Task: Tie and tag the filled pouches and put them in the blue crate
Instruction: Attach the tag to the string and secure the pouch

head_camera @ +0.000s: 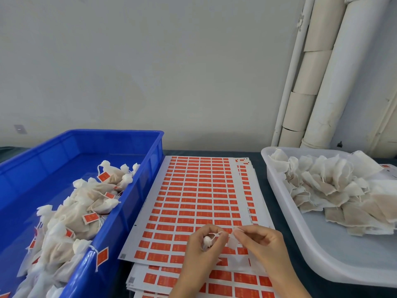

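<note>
My left hand (200,247) grips a small white pouch (207,241) by its gathered neck, low over the label sheets. A thin white string (217,233) runs from the pouch toward my right hand (261,244), which pinches the string's end together with a pale tag (232,241). The blue crate (129,203) at the left holds several tied pouches with orange tags (90,218). One tagged pouch (82,247) leans on the crate's near rim, its orange tag (102,257) hanging outside.
Sheets of orange stickers (199,196) lie stacked in the middle of the dark table. A white tray (305,239) at the right holds a heap of untied pouches (335,186). White pipes (335,72) run up the wall behind it.
</note>
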{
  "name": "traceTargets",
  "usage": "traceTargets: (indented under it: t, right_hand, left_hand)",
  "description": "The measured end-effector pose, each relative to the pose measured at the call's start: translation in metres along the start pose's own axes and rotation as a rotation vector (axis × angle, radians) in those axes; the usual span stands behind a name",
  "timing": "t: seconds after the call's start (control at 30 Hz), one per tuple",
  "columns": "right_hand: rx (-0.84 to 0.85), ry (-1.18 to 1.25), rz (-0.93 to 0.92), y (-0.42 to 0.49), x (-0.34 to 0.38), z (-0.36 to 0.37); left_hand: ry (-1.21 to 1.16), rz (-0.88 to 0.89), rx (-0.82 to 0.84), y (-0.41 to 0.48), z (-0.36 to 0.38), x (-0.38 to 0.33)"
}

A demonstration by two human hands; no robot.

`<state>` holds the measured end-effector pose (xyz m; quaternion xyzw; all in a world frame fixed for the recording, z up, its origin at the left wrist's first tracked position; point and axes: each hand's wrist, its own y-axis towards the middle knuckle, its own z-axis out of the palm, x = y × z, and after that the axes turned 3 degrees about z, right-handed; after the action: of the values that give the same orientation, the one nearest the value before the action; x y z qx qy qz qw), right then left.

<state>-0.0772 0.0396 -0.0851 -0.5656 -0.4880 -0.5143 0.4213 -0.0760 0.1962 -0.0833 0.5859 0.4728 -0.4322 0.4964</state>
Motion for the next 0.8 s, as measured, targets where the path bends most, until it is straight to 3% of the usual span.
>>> traceTargets:
  t: [0.53, 0.8]
  right_hand:
    - [0.031, 0.017, 0.002, 0.0002, 0.0015, -0.0003]
    - [0.09, 0.042, 0.029, 0.0004, 0.0049, 0.0016]
  left_hand:
    - [0.022, 0.024, 0.04, -0.0003, 0.0015, 0.0009]
    - [0.028, 0.035, -0.016, -0.002, 0.002, -0.0009]
